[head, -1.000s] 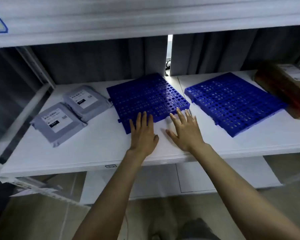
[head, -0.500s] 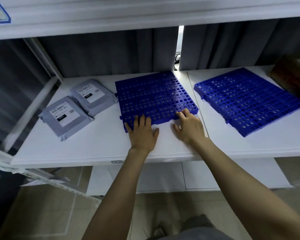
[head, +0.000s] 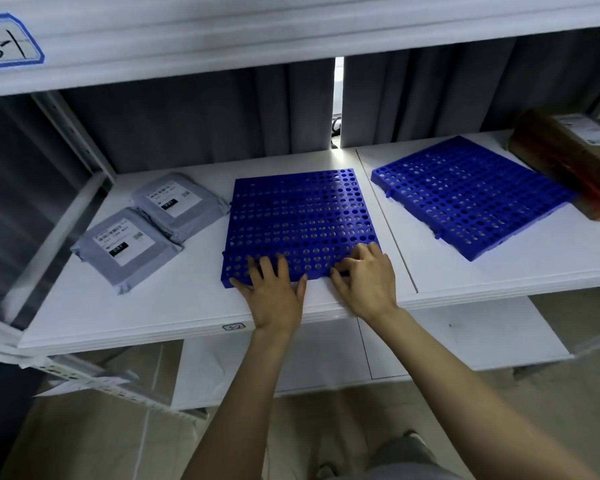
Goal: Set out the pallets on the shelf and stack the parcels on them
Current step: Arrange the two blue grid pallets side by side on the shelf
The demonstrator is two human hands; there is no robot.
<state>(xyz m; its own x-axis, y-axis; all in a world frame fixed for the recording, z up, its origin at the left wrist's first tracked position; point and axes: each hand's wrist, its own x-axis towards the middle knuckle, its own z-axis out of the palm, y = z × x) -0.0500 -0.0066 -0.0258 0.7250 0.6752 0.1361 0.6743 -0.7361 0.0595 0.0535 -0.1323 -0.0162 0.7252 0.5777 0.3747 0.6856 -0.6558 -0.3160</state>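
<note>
A blue perforated pallet (head: 298, 213) lies flat on the white shelf (head: 153, 306), near its middle. My left hand (head: 274, 292) rests with straight fingers on the pallet's near edge. My right hand (head: 364, 282) has its fingers curled over the pallet's near right corner, thumb at the front edge. A second blue pallet (head: 465, 195) lies at an angle on the right half of the shelf. Two grey mailer parcels (head: 129, 244) (head: 177, 202) with white labels lie side by side to the left of the first pallet.
A brown cardboard box (head: 568, 157) sits at the far right, touching the second pallet's corner. Grey curtains hang behind the shelf. Another shelf board (head: 291, 36) runs overhead, and a slanted metal upright (head: 73, 133) stands at the left.
The left pallet has turned squarer to the shelf's front edge. Both hands have moved onto its near edge, and my right hand's fingers have curled over its corner.
</note>
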